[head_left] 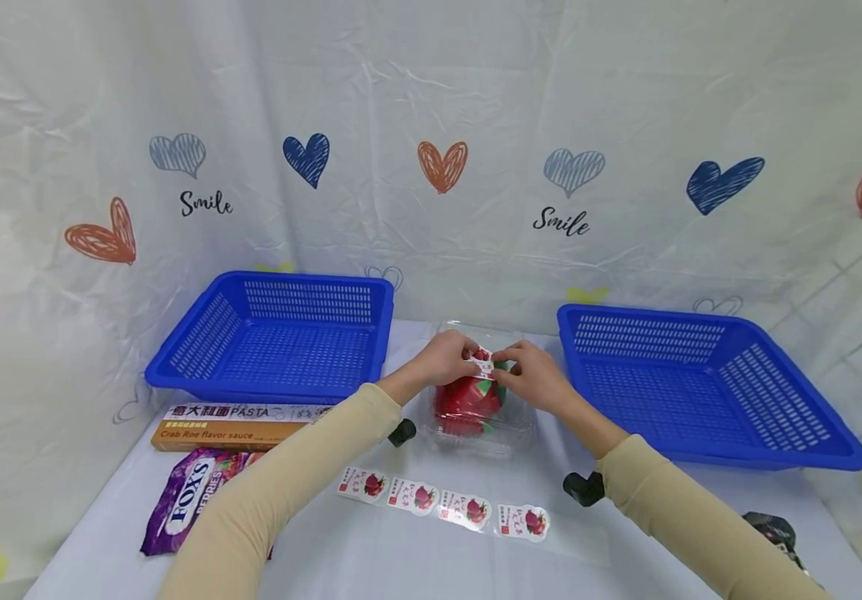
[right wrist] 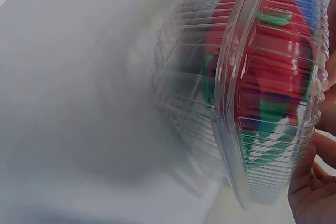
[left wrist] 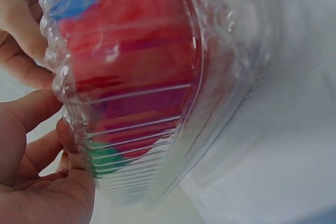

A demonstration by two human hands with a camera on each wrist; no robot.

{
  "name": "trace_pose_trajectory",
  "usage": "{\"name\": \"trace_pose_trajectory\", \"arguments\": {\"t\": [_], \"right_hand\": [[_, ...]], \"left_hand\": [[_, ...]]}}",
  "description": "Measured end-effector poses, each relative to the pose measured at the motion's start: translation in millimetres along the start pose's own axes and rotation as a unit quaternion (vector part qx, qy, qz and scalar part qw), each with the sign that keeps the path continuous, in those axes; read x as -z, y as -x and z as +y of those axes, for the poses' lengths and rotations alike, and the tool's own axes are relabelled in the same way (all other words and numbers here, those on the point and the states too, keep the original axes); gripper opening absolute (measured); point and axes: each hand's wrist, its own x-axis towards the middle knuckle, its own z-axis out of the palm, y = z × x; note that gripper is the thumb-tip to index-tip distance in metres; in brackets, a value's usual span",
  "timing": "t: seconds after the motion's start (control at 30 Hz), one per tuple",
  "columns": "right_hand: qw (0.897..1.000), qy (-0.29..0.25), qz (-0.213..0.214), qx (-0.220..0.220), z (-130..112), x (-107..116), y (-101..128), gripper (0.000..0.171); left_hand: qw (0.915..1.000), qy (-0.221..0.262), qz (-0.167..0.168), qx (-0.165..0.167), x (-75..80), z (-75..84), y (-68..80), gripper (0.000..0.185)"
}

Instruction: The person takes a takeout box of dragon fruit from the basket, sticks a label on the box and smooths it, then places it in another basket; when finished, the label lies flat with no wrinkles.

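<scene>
A clear plastic clamshell box, lid closed, stands on the table between two blue baskets. Inside lies a red fruit with green tips, like a dragon fruit; its red and green also show through the ribbed box in the left wrist view. Over the lid, my left hand pinches the left edge of a small white sticker with a fruit picture. My right hand pinches its right edge. Both hands are at the box top in the wrist views, where the sticker is hidden.
Blue baskets stand left and right. A strip of several fruit stickers lies in front. Left are a pasta box and a purple Fox's bag. A black object lies at the right, partly covered by my sleeve.
</scene>
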Motion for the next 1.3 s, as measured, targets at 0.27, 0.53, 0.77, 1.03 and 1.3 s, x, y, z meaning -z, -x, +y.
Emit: {"name": "trace_pose_trajectory", "arguments": {"t": [0.27,0.53,0.77,1.03,1.3], "right_hand": [[1.0,-0.011,0.001,-0.006,1.4,-0.6,2.4,0.028],[1.0,-0.026,-0.002,0.008,5.6,-1.4,4.0,0.017],[0.999,-0.03,-0.004,0.02,5.4,-0.1,7.6,0.016],[0.999,-0.012,0.007,0.037,3.5,-1.6,9.3,0.017],[0.997,0.012,0.061,0.035,-3.1,-1.9,14.8,0.017]], "left_hand": [[0.9998,0.015,-0.015,0.006,1.9,-1.9,-0.4,0.042],[0.9998,0.015,-0.016,0.002,3.6,-1.5,1.1,0.041],[0.9996,0.025,-0.011,0.009,3.6,1.4,2.4,0.028],[0.9998,0.015,-0.013,0.002,2.0,-2.0,0.0,0.038],[0.9998,0.003,-0.019,-0.008,2.6,-2.7,-0.8,0.041]]}}
